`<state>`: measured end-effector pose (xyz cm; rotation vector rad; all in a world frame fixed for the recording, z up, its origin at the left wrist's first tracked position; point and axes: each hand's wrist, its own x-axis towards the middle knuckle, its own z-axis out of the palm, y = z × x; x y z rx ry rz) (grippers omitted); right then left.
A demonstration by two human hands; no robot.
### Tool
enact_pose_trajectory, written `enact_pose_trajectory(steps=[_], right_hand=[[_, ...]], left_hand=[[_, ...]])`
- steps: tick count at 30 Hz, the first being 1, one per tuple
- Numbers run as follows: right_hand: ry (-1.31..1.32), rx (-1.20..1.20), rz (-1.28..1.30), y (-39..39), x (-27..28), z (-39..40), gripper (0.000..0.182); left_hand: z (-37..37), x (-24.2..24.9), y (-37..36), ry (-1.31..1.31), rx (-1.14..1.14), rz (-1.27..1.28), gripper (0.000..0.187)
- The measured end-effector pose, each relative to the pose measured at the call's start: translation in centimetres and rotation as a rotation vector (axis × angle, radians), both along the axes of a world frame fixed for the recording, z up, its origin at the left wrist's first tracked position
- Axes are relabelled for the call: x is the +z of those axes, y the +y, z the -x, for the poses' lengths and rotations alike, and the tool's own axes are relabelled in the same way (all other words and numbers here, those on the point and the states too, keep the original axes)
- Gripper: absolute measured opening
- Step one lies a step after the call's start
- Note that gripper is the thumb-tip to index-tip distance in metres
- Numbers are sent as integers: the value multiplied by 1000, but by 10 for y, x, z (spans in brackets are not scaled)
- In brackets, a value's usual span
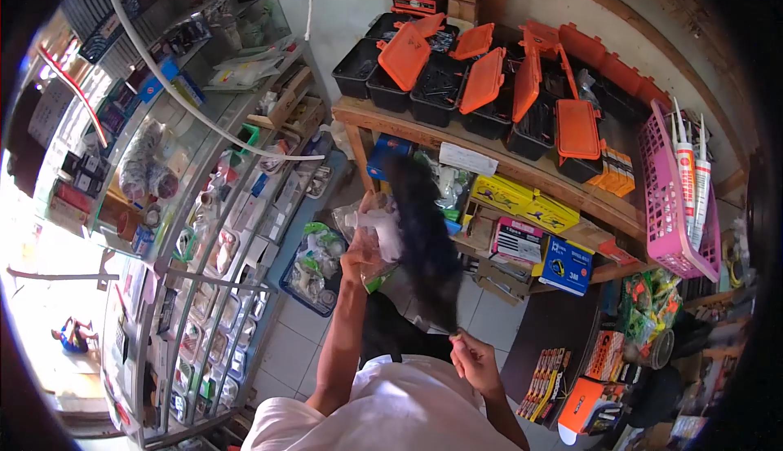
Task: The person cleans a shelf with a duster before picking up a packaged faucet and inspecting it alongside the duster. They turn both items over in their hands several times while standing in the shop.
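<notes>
My left hand [359,251] is closed around a clear plastic bag [377,265] with a white plastic part [383,227] in it, held out in front of me. My right hand [475,361], near my waist, grips the thin end of a black feather duster [428,247]. Smeared by motion, the duster's dark plumes reach up past the bag and overlap its right side in this view. Below and left of the bag, a blue basket [308,300] of bagged small parts stands near the floor.
A wooden shelf [489,153] ahead carries black bins with raised orange lids [404,55]. At its right end is a pink basket [662,198] with sealant tubes. Yellow boxes [522,202] sit underneath. A glass display case [204,231] runs along my left.
</notes>
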<state>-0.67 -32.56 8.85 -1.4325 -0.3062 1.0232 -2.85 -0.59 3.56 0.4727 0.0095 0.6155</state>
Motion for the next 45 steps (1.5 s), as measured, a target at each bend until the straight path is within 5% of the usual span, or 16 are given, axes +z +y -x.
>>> enact_pose_trajectory(steps=[1,4,5,6,8,13,17,21,23,25,27,30,32,36,39,45], right_hand=[[-94,95,23,-1,-8,-2,22],[-235,61,-116,8,-8,-2,21],[-225,70,-128,12,-9,-3,21],[-76,56,-106,16,-10,-4,22],[80,52,-93,23,-15,-6,23],[-134,93,-260,37,-22,-4,23],[11,24,-193,40,-16,-10,21],[-402,38,-193,59,-4,-12,21],[-125,-169,-159,69,19,-16,25],[-154,-171,-136,71,27,-25,25],[-226,-113,-164,69,16,-34,28],[-429,-261,-164,76,16,-40,33],[-407,-313,-151,84,18,-42,31],[-458,-148,-129,85,20,-52,35],[-410,-188,-138,94,20,-56,37],[-439,-68,-108,94,20,-62,31]], left_hand=[[12,-5,-2,258,82,165,93],[10,-24,7,-630,-350,361,93],[24,-24,14,-130,-130,178,98],[26,2,8,0,-33,89,96],[25,33,8,64,85,37,91],[36,44,19,310,187,116,92],[11,63,31,-105,-5,-159,101],[0,29,38,274,268,-134,97],[-26,64,58,-44,12,-114,98],[-46,109,55,-198,-96,-61,96],[-64,66,85,-338,-218,15,93],[-73,41,97,-93,9,-8,82],[-91,74,94,-438,-297,64,75],[-84,96,91,-90,107,46,56],[-89,87,116,-356,-208,49,53],[-73,126,113,-108,-10,60,51]])
